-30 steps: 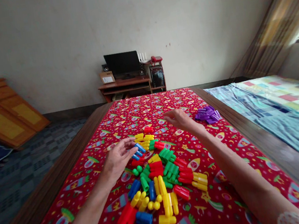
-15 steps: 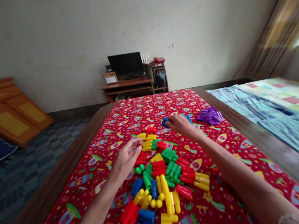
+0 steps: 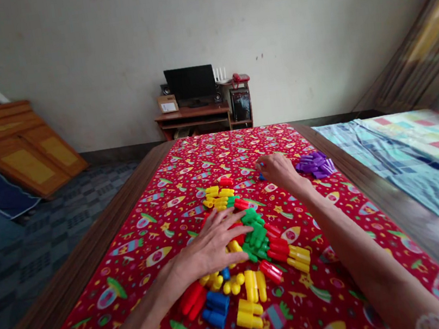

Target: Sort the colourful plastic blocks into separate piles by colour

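Note:
My left hand [image 3: 218, 239] lies spread over the pile, fingers apart, above several red, yellow and blue toy blocks that it partly hides. Right by its fingertips is a cluster of green toy blocks [image 3: 254, 233]. Farther away, my right hand [image 3: 280, 169] is closed with its fingers curled down. A bit of blue block [image 3: 262, 177] shows under its fingertips; whatever else they grip is hidden. Nearer to me are blue blocks [image 3: 216, 309], yellow blocks [image 3: 249, 314] and a red block [image 3: 271, 271].
A heap of purple blocks [image 3: 314, 165] sits just right of my right hand. The red patterned cloth [image 3: 139, 286] covers the table, whose dark wooden edge [image 3: 356, 193] runs along the right. Beyond that lies a bed [image 3: 408, 158]; a desk with a monitor [image 3: 191, 85] stands behind.
My left hand has moved right and nearer to me, from beside the yellow blocks onto the pile. My right hand has shifted slightly right; less blue shows around it. The view has turned a little left.

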The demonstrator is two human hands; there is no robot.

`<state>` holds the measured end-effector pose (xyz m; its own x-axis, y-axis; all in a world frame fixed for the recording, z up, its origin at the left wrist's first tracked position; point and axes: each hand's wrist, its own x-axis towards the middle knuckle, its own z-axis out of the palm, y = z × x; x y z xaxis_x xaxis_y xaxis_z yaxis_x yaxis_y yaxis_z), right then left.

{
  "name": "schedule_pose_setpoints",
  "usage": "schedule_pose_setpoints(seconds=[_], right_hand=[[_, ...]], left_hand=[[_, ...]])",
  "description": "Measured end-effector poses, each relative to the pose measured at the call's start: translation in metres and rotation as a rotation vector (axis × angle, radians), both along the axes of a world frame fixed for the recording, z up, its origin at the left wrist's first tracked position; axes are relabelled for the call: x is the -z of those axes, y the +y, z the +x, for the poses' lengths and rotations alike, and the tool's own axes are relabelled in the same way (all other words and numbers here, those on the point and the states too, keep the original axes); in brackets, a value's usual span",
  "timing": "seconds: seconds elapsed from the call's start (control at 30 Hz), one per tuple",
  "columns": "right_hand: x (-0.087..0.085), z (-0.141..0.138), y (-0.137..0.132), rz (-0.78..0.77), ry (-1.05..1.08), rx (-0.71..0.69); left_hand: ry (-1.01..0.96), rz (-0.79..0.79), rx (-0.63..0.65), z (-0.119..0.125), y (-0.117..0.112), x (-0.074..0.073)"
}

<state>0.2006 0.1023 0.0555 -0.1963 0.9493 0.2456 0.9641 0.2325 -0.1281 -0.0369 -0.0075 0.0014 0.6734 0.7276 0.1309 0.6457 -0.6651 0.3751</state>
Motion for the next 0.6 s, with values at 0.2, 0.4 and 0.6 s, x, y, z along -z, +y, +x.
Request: schedule_pose_setpoints(seconds=[0.2, 0.4, 0.6], right_hand=[[-0.01, -0.042, -0.035, -0.2, 0.161, -0.646], [0.018, -0.088, -0.071, -0.372, 0.156, -1.044], [0.027, -0.096, -0.092, -0.384, -0.032, -1.212]], left_hand=[[-0.234, -0.009, -0.258, -0.029, 0.035, 0.012], [-0.293, 0.002, -0.371, -0.046, 0.047, 0.01], [-0.357, 0.002, -0.364, -0.056, 0.048, 0.011]])
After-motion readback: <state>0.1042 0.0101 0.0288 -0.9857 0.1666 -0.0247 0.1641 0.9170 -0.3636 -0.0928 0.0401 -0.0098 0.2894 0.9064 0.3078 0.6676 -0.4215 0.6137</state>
